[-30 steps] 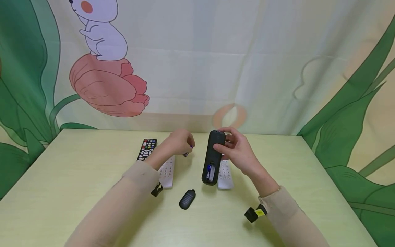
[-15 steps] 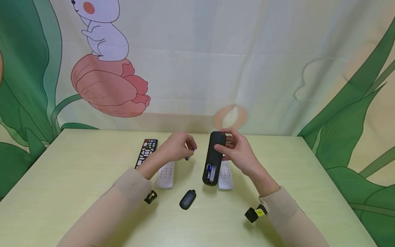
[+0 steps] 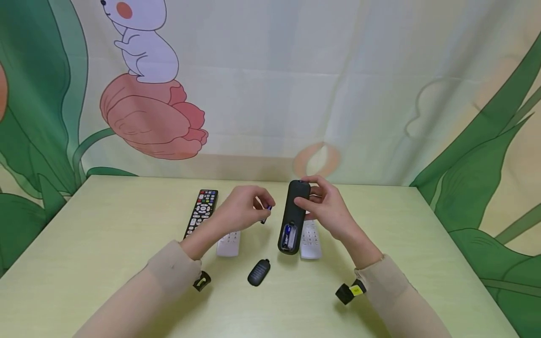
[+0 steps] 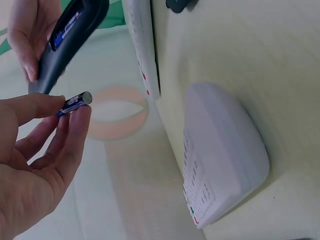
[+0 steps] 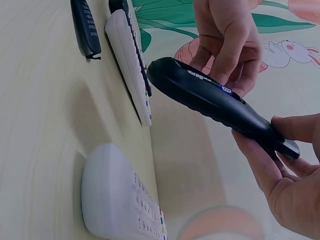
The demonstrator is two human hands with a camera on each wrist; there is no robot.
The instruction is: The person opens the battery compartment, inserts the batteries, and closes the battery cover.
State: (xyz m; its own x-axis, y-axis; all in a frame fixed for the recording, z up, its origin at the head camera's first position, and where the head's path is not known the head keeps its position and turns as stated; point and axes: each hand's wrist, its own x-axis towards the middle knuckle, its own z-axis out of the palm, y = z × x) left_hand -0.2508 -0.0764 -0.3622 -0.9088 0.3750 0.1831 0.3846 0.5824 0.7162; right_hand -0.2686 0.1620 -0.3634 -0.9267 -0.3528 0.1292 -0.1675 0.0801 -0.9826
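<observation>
My left hand (image 3: 242, 207) pinches a small blue-and-silver battery (image 4: 75, 103) between thumb and fingertips, above the table. To its right, my right hand (image 3: 326, 206) grips the upper end of a black remote control (image 3: 297, 199), held raised with its back toward me. The remote's battery compartment (image 3: 289, 236) lies uncovered at the lower end, and a blue battery shows inside it. A gap separates the left fingertips from the remote in the head view. The loose black battery cover (image 3: 258, 272) lies on the table nearer to me, printed side up.
A white remote (image 3: 228, 244) lies partly under my left forearm, beside a black remote with coloured buttons (image 3: 204, 206). Another white remote (image 3: 311, 241) lies just behind the held one. The pale table (image 3: 105, 225) ends at a printed curtain (image 3: 253, 94).
My left hand has shifted right and slightly toward me with the battery, closer to the held remote. The right hand and its remote have stayed almost still.
</observation>
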